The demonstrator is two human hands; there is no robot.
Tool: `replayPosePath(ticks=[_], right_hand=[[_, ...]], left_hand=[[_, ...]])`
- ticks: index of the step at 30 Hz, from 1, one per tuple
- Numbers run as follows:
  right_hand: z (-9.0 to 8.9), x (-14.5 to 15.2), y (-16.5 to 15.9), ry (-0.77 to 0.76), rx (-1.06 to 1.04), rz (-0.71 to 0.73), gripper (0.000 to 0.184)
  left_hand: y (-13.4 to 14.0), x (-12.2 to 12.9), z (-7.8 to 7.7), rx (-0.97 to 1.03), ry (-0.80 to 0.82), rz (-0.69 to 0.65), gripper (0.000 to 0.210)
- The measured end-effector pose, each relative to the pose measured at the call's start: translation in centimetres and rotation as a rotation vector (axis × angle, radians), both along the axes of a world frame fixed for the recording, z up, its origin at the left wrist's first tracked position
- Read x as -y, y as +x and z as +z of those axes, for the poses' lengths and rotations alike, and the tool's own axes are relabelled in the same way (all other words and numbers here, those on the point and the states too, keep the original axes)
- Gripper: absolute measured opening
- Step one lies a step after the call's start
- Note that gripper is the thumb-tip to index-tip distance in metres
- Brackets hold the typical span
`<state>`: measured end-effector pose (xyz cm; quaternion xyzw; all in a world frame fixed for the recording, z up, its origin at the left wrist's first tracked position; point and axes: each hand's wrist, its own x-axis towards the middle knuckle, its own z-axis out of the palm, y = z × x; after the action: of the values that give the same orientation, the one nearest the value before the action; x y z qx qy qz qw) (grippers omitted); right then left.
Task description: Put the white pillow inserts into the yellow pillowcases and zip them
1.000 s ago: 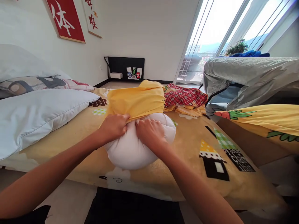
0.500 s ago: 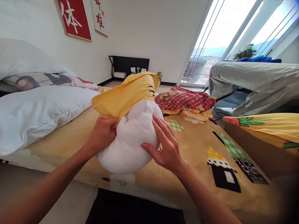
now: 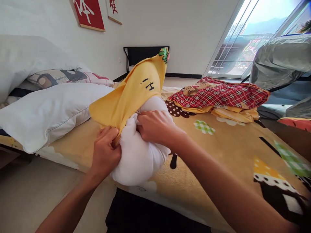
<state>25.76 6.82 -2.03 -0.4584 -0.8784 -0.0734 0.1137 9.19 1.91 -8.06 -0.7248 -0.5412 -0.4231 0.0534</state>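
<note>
A white pillow insert (image 3: pixel 138 161) stands partly inside a yellow pillowcase (image 3: pixel 138 87) over the near edge of the bed. The case covers its far end, with dark lettering on the cloth and a green print at its tip. My left hand (image 3: pixel 105 150) is closed on the case's edge at the left of the opening. My right hand (image 3: pixel 155 126) is closed on the white insert near the opening, its fingertips pressed into the fabric. The insert's lower half bulges out bare toward me.
On the left lies a white pillow (image 3: pixel 58 110), with a patterned one (image 3: pixel 65 77) behind it. Folded red plaid cloth (image 3: pixel 223 92) rests on yellow fabric at the right of the patterned bedspread (image 3: pixel 228 155). A grey-covered object (image 3: pixel 279 61) stands by the window.
My right hand has gone from lying spread on the insert's right side to gripping it near the opening. My left hand still holds the case. The view has shifted left.
</note>
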Motion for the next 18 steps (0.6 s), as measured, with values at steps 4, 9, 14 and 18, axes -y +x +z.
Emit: replayPosePath(ticks=[4, 9, 14, 18], right_hand=[[-1.1, 0.1, -1.5, 0.005, -0.036, -0.065, 0.027], [-2.3, 0.4, 0.0, 0.097, -0.265, -0.097, 0.027], [-4.3, 1.9, 4.6, 0.177, -0.542, -0.069, 0.037], [-6.1, 5.3, 8.5, 0.279, -0.614, -0.153, 0.044]], left_hand=[[0.2, 1.1, -0.3, -0.075, 0.059, 0.024, 0.03], [0.5, 2.1, -0.2, -0.179, 0.052, -0.059, 0.025], [2.4, 2.3, -0.5, -0.207, 0.137, -0.141, 0.015], [4.7, 1.5, -0.2, -0.202, 0.127, -0.213, 0.015]])
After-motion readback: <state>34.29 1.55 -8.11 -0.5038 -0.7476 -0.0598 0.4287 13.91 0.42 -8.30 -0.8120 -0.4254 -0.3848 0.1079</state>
